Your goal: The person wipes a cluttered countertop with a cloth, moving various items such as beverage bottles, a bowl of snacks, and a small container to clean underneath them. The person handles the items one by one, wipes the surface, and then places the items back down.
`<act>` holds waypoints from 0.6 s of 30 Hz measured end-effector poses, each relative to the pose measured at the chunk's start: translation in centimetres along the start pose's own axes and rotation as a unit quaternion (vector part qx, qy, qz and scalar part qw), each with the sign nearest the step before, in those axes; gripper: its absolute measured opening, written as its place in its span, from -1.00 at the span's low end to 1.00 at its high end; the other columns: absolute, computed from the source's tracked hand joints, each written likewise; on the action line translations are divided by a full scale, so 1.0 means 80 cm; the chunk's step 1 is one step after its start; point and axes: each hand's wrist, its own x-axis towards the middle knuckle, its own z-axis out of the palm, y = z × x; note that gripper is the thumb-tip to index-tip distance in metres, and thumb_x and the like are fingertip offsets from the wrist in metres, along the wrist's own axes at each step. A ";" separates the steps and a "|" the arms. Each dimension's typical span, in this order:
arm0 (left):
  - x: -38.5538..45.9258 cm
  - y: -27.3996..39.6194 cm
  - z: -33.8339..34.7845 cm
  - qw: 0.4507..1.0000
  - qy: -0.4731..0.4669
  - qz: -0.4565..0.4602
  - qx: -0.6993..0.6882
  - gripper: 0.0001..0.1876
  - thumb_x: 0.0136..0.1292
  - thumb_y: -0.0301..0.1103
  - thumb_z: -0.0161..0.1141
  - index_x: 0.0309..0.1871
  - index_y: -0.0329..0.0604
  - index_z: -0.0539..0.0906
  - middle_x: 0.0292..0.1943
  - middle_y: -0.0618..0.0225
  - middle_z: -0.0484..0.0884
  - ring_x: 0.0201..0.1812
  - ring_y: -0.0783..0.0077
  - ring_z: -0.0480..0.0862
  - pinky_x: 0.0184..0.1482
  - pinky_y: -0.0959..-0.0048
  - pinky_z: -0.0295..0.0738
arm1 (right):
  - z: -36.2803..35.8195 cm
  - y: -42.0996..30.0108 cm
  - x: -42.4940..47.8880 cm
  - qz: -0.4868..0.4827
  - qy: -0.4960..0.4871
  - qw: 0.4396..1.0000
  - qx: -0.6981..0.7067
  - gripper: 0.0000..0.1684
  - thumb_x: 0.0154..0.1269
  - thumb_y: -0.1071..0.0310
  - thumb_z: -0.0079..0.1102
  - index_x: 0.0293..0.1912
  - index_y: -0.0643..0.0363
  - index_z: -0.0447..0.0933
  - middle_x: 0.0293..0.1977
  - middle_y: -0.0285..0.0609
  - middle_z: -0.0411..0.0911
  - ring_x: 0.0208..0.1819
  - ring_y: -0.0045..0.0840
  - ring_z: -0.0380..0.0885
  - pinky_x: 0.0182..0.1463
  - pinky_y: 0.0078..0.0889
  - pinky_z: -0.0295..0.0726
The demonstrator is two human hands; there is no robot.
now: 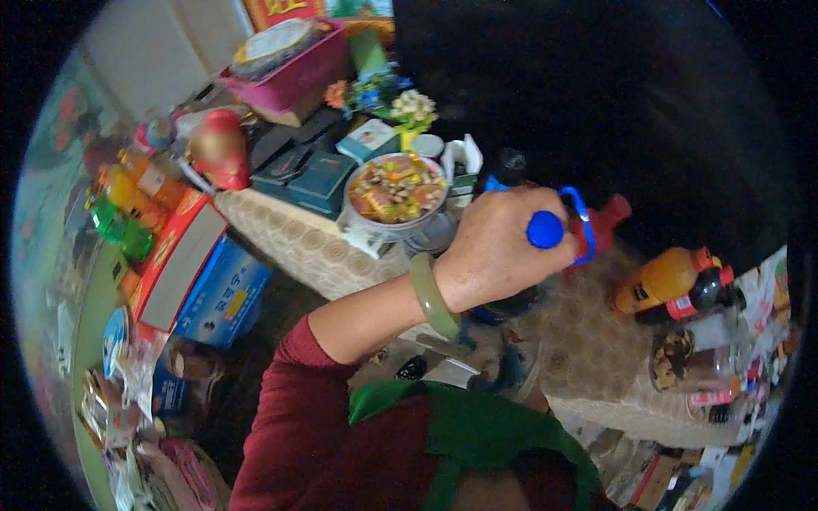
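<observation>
My left hand [511, 246], with a pale green bangle on its wrist, reaches across from the left in a maroon sleeve. It is closed around a container with a blue cap [545, 230]. A blue loop handle [585, 223] shows beyond the knuckles. The container's body is mostly hidden under the hand. Just behind the fingers is a blurred red object [607, 220]. To the left of the hand stands a clear round tub [396, 191] of wrapped sweets and nuts or seeds. My right hand is out of view.
Bottles of orange drink [664, 281] and dark cola [703, 297] stand at right, near a clear jar [671, 361]. Dark green boxes [319, 179] and artificial flowers [412, 112] are behind the tub. A blue carton [223, 294] lies left, with a pink basket [287, 83] farther back.
</observation>
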 end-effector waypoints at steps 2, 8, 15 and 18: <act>0.007 -0.003 0.010 1.000 0.008 -0.024 0.008 -0.90 0.02 -0.40 0.23 -0.43 -0.22 0.58 -0.52 0.37 0.61 -0.45 0.62 0.55 -0.36 0.54 0.48 | -0.014 -0.009 -0.010 -0.069 0.007 0.987 -0.142 -0.52 0.34 0.13 -0.11 0.15 0.17 0.30 0.07 -0.17 0.39 0.07 -0.33 0.38 0.15 -0.32 0.36; 0.036 -0.017 0.023 0.997 -0.065 -0.007 -0.031 -0.50 0.08 -0.32 0.28 0.09 -0.25 0.41 -0.25 0.29 0.62 -0.21 0.54 0.56 -0.11 0.54 0.46 | -0.062 -0.040 -0.052 -0.067 0.094 0.967 -0.228 -0.53 0.32 0.12 -0.05 0.12 0.16 0.32 0.01 -0.14 0.42 0.01 -0.34 0.42 0.08 -0.35 0.43; 0.041 -0.025 0.020 0.975 -0.023 -0.086 -0.203 -0.18 0.02 -0.21 0.28 0.28 -0.43 0.14 -0.28 0.21 0.63 -0.23 0.44 0.59 -0.10 0.52 0.47 | -0.034 -0.104 -0.042 0.054 0.260 0.899 0.349 -0.55 0.29 0.00 -0.02 -0.01 0.13 0.39 -0.18 -0.20 0.49 -0.18 -0.47 0.47 -0.13 -0.37 0.50; 0.051 -0.023 0.005 0.974 -0.170 -0.072 -0.130 -0.28 0.07 0.04 0.22 0.15 -0.36 0.33 0.00 0.12 0.52 -0.01 0.32 0.52 0.07 0.39 0.40 | -0.054 -0.040 -0.043 0.038 0.182 0.898 0.399 -0.53 0.29 -0.02 -0.01 -0.02 0.14 0.40 -0.20 -0.23 0.48 -0.19 -0.45 0.47 -0.13 -0.37 0.49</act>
